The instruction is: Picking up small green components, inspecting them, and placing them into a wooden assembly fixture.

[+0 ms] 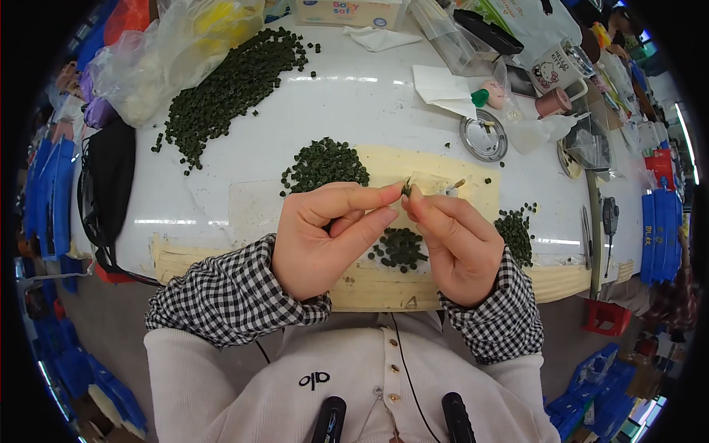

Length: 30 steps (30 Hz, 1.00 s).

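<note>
Both hands meet over the table at the middle, holding a small dark green piece (406, 190) between their fingertips. My left hand (325, 232) touches it from the left with the index fingertip; its thumb is just below. From the right, my right hand (461, 247) pinches it with thumb and forefinger. The fingers hide part of the piece, so its exact shape cannot be made out. Beneath the hands lies a small group of dark green pieces (402, 249). A rounder pile of green pieces (325, 164) sits behind my left hand, and another pile (514, 236) lies right of my right hand.
A large spread of dark green pieces (233, 88) lies far left beside plastic bags (159, 70). Toward the right stand a round metal tin (484, 136), a pink thread spool (554, 102) and a white mug (559, 68). Tweezers (586, 236) and a screwdriver (609, 221) lie near the right edge.
</note>
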Motion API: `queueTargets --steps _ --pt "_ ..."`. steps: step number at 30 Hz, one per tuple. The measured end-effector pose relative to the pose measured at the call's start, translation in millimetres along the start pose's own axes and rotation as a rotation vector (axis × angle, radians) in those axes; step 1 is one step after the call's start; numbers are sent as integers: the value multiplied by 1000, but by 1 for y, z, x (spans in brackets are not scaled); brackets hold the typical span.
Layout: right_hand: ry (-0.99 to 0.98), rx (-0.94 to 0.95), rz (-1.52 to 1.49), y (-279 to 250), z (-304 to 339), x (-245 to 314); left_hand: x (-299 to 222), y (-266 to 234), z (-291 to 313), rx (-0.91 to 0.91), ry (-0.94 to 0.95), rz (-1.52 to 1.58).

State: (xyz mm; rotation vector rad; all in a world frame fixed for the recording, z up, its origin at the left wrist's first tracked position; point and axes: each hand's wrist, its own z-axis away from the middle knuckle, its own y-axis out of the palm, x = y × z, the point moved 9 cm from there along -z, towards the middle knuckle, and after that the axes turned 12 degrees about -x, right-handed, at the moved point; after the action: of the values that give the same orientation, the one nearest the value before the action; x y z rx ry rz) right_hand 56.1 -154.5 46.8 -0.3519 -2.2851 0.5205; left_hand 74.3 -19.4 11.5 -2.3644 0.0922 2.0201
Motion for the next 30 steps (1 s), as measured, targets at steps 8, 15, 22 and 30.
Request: queueTargets --steps 8,15,22,30 --pt "84 25 -112 2 3 -2 -7 -7 -6 -34 88 -109" --pt "141 35 -158 1 2 -3 -16 -8 -6 -42 180 -179" --pt "157 47 -167 2 3 -5 -19 -8 -6 -43 236 -210" --pt "261 -40 -234 -4 5 -14 -29 0 -1 4 376 -327"
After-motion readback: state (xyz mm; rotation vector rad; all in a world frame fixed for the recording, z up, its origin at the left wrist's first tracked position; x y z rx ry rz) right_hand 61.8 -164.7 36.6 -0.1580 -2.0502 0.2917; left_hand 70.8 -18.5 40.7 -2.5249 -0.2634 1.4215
